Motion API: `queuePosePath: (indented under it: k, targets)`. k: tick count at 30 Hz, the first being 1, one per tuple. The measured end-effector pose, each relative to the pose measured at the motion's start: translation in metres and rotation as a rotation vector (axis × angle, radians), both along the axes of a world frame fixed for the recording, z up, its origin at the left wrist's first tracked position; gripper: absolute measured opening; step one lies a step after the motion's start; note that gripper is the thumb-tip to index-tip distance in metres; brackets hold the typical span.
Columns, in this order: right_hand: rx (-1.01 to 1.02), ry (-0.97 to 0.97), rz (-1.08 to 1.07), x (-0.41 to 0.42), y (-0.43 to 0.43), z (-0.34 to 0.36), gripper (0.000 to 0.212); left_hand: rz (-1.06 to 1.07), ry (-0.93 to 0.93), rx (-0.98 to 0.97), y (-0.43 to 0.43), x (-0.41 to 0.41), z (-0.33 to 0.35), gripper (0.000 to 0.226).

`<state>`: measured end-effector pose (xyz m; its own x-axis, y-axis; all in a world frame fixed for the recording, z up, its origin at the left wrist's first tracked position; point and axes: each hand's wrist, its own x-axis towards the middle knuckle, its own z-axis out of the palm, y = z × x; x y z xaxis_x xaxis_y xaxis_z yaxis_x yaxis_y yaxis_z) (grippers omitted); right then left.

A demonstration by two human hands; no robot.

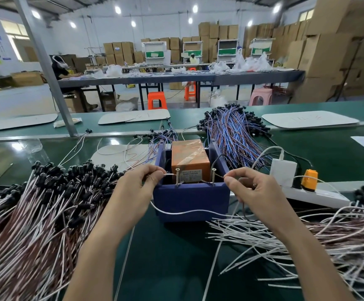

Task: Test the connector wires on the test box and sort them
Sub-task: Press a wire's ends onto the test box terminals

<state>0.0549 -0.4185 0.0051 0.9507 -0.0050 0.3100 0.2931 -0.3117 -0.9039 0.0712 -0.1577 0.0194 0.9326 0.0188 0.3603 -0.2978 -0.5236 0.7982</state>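
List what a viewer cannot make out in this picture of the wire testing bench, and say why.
Head view only.
Label on the orange block: print too small to read.
Whether the wire ends pinched by the left hand and right hand touch the left screw and right screw: too small to tell.
Left wire pile: blurred, cut off by the left edge.

This is a factory assembly hall. Heaps of connector wires [35, 203] lie on the green conveyor belt [328, 153]. Beyond the belt stand long work tables [176, 78] with plastic stools [156, 100], and behind those, stacked cardboard boxes [328, 51].
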Motion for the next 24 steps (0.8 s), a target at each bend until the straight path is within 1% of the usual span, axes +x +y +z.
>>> queuePosePath:
  k: [15, 20, 24]
  targets:
    - [-0.006, 0.010, 0.068, -0.0010, -0.0026, 0.0019, 0.009, -0.043, 0.029, -0.029, 0.0032, 0.0015, -0.0028, 0.017]
    - [-0.028, -0.011, 0.048, -0.0041, -0.0025, 0.0031, 0.006, -0.051, 0.024, -0.034, 0.0032, 0.0006, -0.0024, 0.015]
    - [0.001, -0.027, 0.058, -0.0073, -0.0002, 0.0051, 0.018, -0.048, 0.023, -0.024, 0.0026, -0.0005, -0.0016, 0.015]
